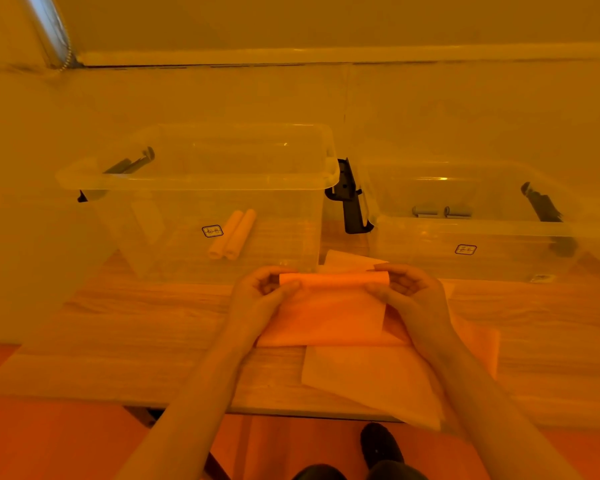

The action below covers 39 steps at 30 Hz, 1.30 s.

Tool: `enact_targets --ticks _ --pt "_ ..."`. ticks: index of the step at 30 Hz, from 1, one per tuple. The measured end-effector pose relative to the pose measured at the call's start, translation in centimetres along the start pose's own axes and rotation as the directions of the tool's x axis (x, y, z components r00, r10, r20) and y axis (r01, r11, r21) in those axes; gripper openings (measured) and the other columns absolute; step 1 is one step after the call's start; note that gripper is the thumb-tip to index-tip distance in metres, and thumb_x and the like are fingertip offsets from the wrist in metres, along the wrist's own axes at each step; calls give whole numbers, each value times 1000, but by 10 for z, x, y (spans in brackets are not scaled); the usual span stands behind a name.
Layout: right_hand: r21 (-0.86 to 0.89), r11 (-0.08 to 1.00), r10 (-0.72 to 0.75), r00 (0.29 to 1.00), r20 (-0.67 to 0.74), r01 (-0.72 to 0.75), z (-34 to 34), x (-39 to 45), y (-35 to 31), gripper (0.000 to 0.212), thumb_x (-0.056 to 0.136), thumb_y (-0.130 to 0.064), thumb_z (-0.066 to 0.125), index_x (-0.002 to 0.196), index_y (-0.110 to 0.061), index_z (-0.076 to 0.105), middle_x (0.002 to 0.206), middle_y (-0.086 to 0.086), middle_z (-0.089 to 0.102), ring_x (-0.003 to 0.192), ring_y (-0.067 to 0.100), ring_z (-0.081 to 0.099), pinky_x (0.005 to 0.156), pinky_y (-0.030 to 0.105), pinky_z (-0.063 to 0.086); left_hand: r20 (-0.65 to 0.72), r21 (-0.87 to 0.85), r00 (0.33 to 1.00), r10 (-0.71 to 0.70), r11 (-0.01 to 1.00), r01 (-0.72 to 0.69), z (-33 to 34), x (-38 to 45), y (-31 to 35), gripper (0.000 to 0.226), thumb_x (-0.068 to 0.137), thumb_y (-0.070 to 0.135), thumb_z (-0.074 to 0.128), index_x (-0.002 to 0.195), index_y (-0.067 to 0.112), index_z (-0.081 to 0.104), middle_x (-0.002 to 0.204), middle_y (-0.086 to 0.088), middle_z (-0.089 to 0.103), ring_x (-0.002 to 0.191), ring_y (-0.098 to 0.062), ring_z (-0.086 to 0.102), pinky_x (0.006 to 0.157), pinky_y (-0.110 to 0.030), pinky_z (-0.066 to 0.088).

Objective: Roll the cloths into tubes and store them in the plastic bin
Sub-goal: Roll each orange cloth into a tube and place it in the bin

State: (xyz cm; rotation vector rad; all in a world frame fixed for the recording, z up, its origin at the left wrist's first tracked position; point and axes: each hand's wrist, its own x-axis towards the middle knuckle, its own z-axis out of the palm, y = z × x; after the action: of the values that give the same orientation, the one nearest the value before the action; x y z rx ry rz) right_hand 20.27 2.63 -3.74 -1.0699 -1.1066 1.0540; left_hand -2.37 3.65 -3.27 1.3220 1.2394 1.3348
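Observation:
An orange cloth point(326, 317) lies on the wooden table in front of me, its far edge curled into a short tube. My left hand point(260, 292) pinches the left end of that roll and my right hand point(409, 292) pinches the right end. A paler cloth point(371, 379) lies flat under it, reaching the table's near edge. The clear plastic bin point(201, 181) stands just behind my hands at centre left, and two pale rolled cloths point(234, 233) lie side by side on its floor.
A second clear bin point(478, 233) stands at the right with two grey rolled cloths point(442, 212) inside. Black latch handles stick out from both bins. A wall runs behind. My foot in a dark shoe point(380, 445) shows below the table edge.

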Motion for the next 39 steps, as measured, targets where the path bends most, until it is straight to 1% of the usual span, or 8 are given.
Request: enact_targets --ticks 3,9,13,17,23,29,34,39 --pt "-34 999 -2 1000 1 2 0 0 0 30 74 -3 75 100 -15 69 102 8 71 91 19 69 75 31 58 1 -1 1000 13 1000 -13 1 0 1 24 82 1 67 106 4 65 79 2 64 53 7 56 46 -7 39" --pt "-81 996 -37 999 -27 34 1 1 0 20 74 -9 76 94 -12 71 97 9 72 88 20 69 73 29 56 45 -12 999 -2 1000 3 -3 0 -3 30 78 -2 70 100 17 66 100 -3 69 73 1 63 55 -11 46" --pt "-32 999 12 1000 -2 -12 0 0 0 32 73 -3 76 99 -20 70 96 6 73 85 18 70 68 28 57 -10 -12 1000 5 1000 -5 0 1 -3 25 81 0 68 104 6 65 83 1 66 55 7 57 47 -8 40" --pt "-4 1000 11 1000 7 -11 1 -1 -1 34 75 3 73 99 -20 68 97 3 73 84 14 70 66 22 56 -51 5 998 28 1000 -28 -1 2 -5 22 82 7 68 104 4 67 80 4 66 62 6 59 52 -11 45" --pt "-31 1000 -2 1000 -9 2 2 -2 -3 29 74 1 74 96 -17 69 89 4 72 77 10 70 63 19 55 -11 -64 1000 -4 998 3 -2 -1 -1 32 77 -1 70 95 25 66 93 4 68 76 0 64 55 -13 48" --pt "-84 996 -24 999 21 25 0 -1 0 36 73 -2 75 99 -27 69 92 2 73 83 14 70 67 24 56 -56 -65 998 -21 998 18 -3 0 -1 21 79 12 71 92 28 67 96 -2 70 87 -15 66 65 -24 52" --pt "-88 996 -26 1000 -10 25 1 0 2 25 75 -6 74 99 -14 71 91 7 74 83 17 71 71 30 59 -17 -68 1000 -20 997 19 -4 -1 1 33 79 4 70 95 33 65 93 7 69 86 -9 65 69 -27 54" --pt "-110 993 -46 999 -23 43 2 1 2 15 80 -8 70 95 -6 72 86 3 74 80 15 70 69 25 58 -27 -66 1000 -2 998 0 -2 -1 3 28 79 5 70 91 30 66 89 5 67 76 -5 62 55 -14 47"
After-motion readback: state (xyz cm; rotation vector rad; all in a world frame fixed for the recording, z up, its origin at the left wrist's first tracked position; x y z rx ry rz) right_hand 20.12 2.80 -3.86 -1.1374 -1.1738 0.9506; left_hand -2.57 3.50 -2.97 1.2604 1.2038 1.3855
